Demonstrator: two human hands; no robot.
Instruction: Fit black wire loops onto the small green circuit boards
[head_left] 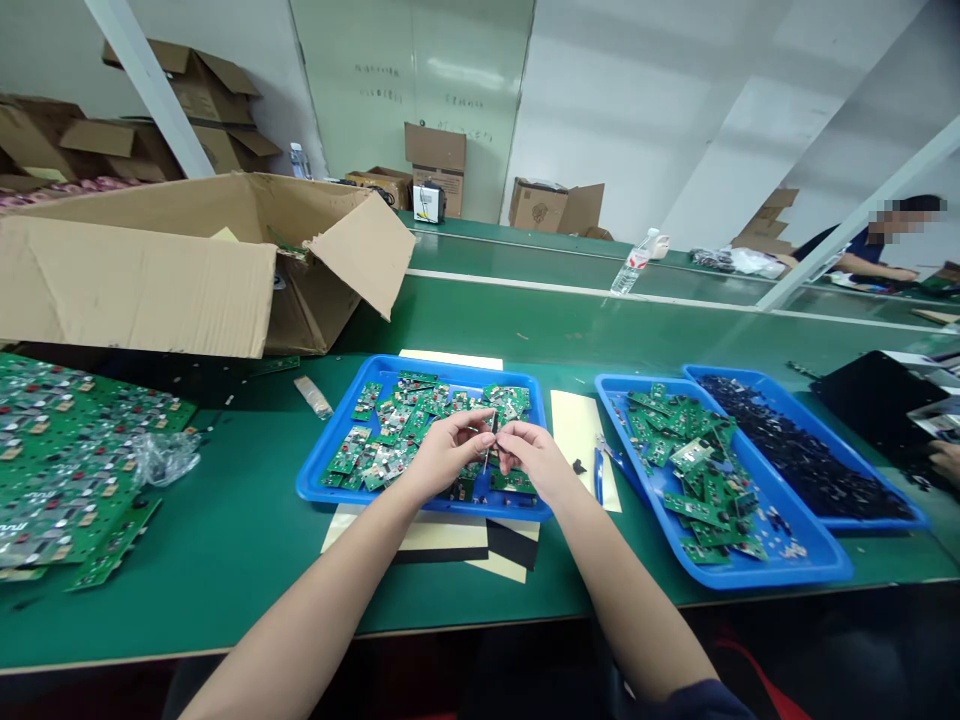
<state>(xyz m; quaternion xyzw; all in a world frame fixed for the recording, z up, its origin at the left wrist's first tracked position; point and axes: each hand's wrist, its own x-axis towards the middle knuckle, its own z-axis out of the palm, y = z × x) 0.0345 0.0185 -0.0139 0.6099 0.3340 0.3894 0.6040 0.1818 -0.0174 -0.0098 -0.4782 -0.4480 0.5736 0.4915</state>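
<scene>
From where I stand, the far left of the green surface (pixel 247 520) carries a stack of circuit-board panels (pixel 67 460) with a crumpled clear bag (pixel 166 458) on its right edge; a sleeve catching the bag could drag it off. An open cardboard box (pixel 142 285) sits behind.

Next comes a blue tray (pixel 330 495) of small green boards. Over it, the left hand (pixel 442 455) has its fingers pinched on a small thin part (pixel 494 421), and the fingers of the right hand (pixel 531 455) close on it from the other side. Whether it is one piece or two, I can't tell. With so little to grip, it could slip, I'd judge, and vanish among the boards; uneven pressure might bend it.

Just right of that tray, blue-handled pliers (pixel 598 475) lie on pale paper (pixel 564 425), where a swinging right forearm could knock them. Further right, a second tray (pixel 772 575) holds more boards, close beside a third (pixel 911 518) heaped with black parts; a nudge might spill or mix them.
</scene>
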